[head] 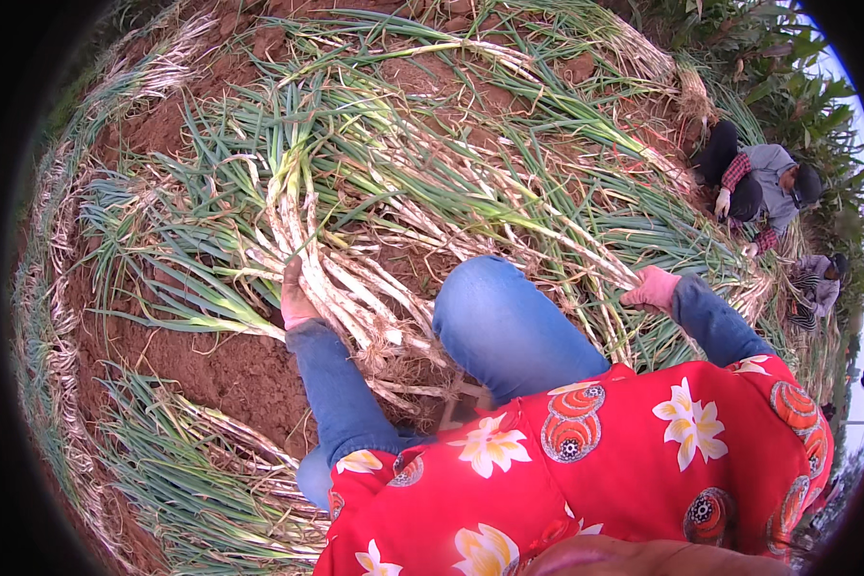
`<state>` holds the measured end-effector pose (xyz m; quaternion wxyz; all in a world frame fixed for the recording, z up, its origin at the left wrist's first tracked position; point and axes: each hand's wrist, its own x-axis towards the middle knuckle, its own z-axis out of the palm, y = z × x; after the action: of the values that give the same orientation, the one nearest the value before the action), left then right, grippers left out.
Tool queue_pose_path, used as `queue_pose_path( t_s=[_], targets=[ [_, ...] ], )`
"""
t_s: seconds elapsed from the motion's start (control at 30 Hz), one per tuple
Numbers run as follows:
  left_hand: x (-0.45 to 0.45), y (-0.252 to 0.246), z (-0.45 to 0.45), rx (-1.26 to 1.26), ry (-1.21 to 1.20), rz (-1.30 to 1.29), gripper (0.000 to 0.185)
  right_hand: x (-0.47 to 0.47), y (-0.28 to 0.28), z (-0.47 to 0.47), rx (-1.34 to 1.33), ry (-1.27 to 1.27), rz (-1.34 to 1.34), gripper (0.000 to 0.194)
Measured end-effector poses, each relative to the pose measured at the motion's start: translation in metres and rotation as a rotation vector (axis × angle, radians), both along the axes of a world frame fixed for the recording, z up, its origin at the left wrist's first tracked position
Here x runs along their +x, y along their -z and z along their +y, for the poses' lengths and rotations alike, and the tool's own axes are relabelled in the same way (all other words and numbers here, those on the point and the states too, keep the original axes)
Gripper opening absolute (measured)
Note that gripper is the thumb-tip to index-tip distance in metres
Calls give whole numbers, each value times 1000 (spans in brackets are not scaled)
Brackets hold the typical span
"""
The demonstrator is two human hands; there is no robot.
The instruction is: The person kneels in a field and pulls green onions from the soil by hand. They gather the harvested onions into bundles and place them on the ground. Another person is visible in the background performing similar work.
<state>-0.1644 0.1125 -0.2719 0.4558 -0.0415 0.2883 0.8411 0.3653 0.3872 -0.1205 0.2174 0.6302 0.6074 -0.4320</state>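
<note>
My left hand (297,297), in a soiled pink glove, is closed around a bundle of green onions (311,263) left of my knee. Their white stems run down to tangled roots, while the green leaves point away from me. Most of the left fingers are hidden behind the stems. On the right, my right hand (651,289), also in a pink glove, grips a few green onion stalks (594,250) near their root ends. Those stalks slant away to the upper left, over other onions lying on the soil.
Loose green onions (209,497) lie in heaps around me on reddish-brown soil (216,381). My bent knee (504,317) rises between my hands. A gloved co-worker (763,180) crouches at the right, with another person (817,288) beyond. Leafy plants (785,57) border the upper right.
</note>
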Motion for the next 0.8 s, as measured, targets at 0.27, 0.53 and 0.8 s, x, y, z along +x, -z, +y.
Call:
queue_pose_path(
  t_s=[0.27, 0.53, 0.8],
  targets=[
    [-7, 30, 7, 32, 3, -48, 38, 91, -126, 6, 729, -341, -503, 42],
    [-9, 10, -5, 85, -17, -90, 36, 299, -135, 41, 869, 292, -236, 37],
    [-3, 56, -11, -115, 50, -22, 41, 221, 106, 25, 95, -230, -845, 56]
  ],
)
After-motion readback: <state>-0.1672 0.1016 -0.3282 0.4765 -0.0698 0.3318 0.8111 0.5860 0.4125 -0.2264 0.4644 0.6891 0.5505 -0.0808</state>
